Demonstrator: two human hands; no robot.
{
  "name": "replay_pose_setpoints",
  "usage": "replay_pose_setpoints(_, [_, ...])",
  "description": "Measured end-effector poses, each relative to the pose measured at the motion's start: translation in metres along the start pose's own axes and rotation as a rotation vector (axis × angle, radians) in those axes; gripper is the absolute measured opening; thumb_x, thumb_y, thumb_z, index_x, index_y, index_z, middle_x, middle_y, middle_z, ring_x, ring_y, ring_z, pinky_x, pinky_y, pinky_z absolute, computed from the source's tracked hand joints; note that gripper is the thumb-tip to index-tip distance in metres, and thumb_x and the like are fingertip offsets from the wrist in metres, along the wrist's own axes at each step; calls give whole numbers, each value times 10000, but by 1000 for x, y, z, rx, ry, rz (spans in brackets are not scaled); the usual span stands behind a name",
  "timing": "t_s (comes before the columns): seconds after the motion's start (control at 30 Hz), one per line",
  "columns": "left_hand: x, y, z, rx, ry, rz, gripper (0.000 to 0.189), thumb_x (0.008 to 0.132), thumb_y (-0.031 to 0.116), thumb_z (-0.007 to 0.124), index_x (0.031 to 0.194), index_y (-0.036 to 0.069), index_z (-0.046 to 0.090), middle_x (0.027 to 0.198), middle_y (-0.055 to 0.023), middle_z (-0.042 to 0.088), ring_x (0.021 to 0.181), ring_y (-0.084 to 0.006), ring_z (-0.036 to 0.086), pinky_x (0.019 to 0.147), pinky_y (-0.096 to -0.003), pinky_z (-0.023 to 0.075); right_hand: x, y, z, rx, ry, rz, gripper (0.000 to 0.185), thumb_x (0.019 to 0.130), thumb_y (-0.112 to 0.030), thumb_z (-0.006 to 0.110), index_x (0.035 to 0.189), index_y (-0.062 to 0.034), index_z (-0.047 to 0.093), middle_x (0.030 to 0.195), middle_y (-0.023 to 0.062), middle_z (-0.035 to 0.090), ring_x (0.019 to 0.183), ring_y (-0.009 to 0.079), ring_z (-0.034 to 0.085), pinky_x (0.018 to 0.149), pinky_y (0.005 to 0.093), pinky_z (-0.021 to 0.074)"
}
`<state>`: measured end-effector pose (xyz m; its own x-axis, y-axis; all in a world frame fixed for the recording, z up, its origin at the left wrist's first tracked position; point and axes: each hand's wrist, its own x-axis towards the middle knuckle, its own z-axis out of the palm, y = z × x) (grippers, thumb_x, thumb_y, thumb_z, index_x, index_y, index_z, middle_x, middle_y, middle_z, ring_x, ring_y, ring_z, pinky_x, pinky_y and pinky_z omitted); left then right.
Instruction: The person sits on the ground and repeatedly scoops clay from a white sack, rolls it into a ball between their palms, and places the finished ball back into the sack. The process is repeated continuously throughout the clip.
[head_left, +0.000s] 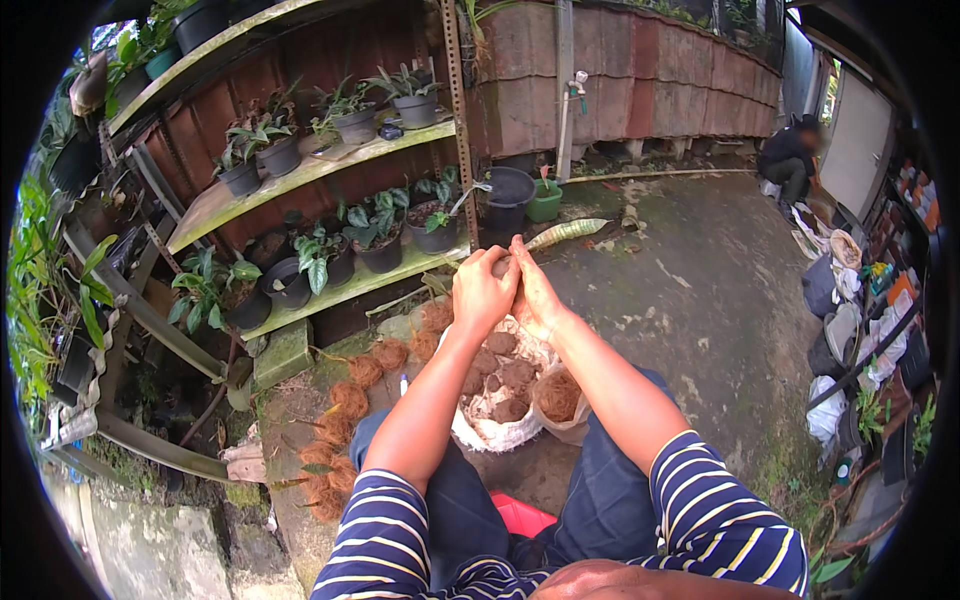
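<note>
My left hand (478, 291) and my right hand (537, 298) are pressed together around a brown lump (504, 265), mostly hidden by the fingers. Soil smears the right fingers. A thick, pale-banded green leaf (570, 233), like a snake plant's, sticks out past my right fingertips; its base is hidden. Below my wrists, between my knees, stands a white woven sack (495, 435) with its rim rolled down, holding several dark soil balls (517, 373). Against its right side is a plastic bag (576, 431) of brown coconut fibre (557, 396).
Several fibre-wrapped balls (349, 400), some with leaves, line the ground at left near a pen (403, 385). Behind them rises a mossy shelf (330, 306) of potted plants (379, 225). A person (789, 161) crouches far right, beyond piled bags (821, 285). Something red (521, 514) lies beneath me.
</note>
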<state>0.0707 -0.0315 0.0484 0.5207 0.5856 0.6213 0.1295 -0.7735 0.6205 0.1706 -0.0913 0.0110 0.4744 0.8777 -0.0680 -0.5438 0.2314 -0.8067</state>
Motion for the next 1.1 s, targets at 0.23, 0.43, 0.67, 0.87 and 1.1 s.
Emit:
replay_pose_setpoints(0.23, [14, 7, -14, -91, -106, -317, 447, 924, 379, 701, 1052, -46, 754, 888, -322, 721, 894, -449, 732, 815, -486, 555, -13, 0, 0, -249, 5, -55, 715, 1063, -621, 496, 1572, -132, 381, 1514, 125, 499, 1279, 245, 600, 1076, 418, 486])
replay_pose_setpoints(0.43, [8, -8, 14, -763, -192, -496, 347, 1062, 315, 596, 1016, 21, 774, 896, -3, 707, 745, -80, 608, 667, -272, 497, -2, 0, -3, -171, 48, -291, 626, 1090, -561, 469, 1513, -100, 473, 1384, 149, 621, 1205, 227, 659, 1020, 393, 536])
replay_pose_setpoints(0.67, [-21, 17, 37, -536, 8, -345, 413, 1053, 305, 573, 1018, -71, 742, 774, -205, 734, 734, -159, 662, 714, -394, 522, -4, 23, -13, -256, 189, -679, 508, 1137, -450, 413, 1378, -41, 594, 1317, 161, 652, 1263, 221, 589, 1138, 362, 417])
replay_pose_setpoints(0.87, [-18, 3, 28, -114, 29, -206, 420, 1011, 328, 603, 1043, -67, 744, 801, -199, 687, 814, -317, 656, 832, -442, 497, -11, 20, -1, 33, 44, -367, 476, 1129, -418, 456, 1490, -118, 531, 1363, 129, 601, 1306, 208, 540, 1105, 355, 453])
replay_pose_setpoints(1.1, [-9, 23, 7, 13, 366, -94, 243, 973, 255, 660, 1142, 81, 643, 1308, -130, 548, 1311, -356, 430, 1074, -509, 312, -13, 12, 18, 277, -226, -48, 461, 1076, -469, 571, 1355, -105, 613, 1284, 79, 649, 1165, 192, 633, 998, 357, 523])
